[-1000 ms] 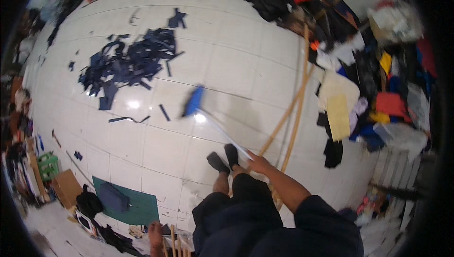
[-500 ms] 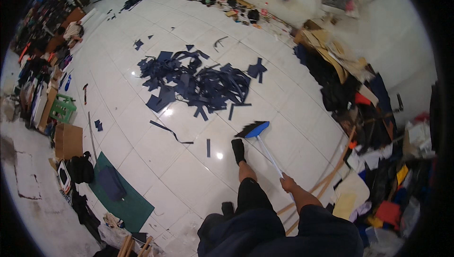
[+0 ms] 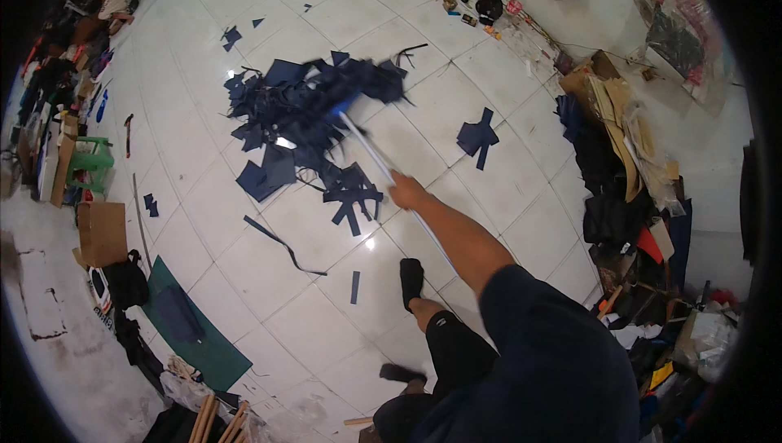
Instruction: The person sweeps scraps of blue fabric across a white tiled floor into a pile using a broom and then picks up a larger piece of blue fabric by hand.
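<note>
Plainly gripping the blue-headed broom (image 3: 368, 145) partway up with the right hand (image 3: 410, 192), presumably for reach. Angled head-first into the heap of dark-blue offcuts (image 3: 281, 105). No telling the unseen left hand's grip.

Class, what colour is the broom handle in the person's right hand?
The broom handle is whitish, showing best in the head view.

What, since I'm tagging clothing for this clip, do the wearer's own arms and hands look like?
A short, plain, dark navy sleeve covers the upper right arm. The right forearm is bare; the right hand is gloveless. The left hand is out of view.
</note>
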Demonstrator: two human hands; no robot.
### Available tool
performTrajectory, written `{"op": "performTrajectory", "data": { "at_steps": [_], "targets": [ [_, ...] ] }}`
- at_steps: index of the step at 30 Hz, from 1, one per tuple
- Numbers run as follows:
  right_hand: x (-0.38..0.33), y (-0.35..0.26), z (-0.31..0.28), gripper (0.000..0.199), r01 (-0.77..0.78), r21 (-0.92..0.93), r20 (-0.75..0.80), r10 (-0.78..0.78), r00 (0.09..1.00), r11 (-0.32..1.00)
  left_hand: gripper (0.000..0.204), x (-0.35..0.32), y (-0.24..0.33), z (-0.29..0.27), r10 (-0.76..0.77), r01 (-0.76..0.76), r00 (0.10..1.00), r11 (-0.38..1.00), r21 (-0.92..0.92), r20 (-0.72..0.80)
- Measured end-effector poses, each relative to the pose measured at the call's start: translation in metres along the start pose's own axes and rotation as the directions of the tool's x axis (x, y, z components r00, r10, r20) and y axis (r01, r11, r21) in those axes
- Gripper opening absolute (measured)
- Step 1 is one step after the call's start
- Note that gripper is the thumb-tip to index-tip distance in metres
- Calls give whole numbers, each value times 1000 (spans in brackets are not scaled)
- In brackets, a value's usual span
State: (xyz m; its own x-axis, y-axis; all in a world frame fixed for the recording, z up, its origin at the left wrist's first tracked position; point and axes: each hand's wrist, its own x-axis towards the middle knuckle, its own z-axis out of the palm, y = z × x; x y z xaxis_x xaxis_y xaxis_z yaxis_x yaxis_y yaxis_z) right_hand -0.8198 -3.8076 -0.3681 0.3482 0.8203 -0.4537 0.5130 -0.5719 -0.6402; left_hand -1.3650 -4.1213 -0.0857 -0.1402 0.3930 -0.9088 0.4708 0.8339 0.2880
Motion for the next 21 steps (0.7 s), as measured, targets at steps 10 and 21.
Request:
{"op": "performTrajectory", "data": {
  "at_steps": [10,21],
  "targets": [
    [-146,90,-101,53,-20,-60,-21,18,1000,998,38,0,44,26,86,-64,980,990,124,-180],
    [-548,332,-193,55,-445,33,-36,446,894,895,31,-22,-76,147,-65,65,997,998,4,-49]
  ]
}}
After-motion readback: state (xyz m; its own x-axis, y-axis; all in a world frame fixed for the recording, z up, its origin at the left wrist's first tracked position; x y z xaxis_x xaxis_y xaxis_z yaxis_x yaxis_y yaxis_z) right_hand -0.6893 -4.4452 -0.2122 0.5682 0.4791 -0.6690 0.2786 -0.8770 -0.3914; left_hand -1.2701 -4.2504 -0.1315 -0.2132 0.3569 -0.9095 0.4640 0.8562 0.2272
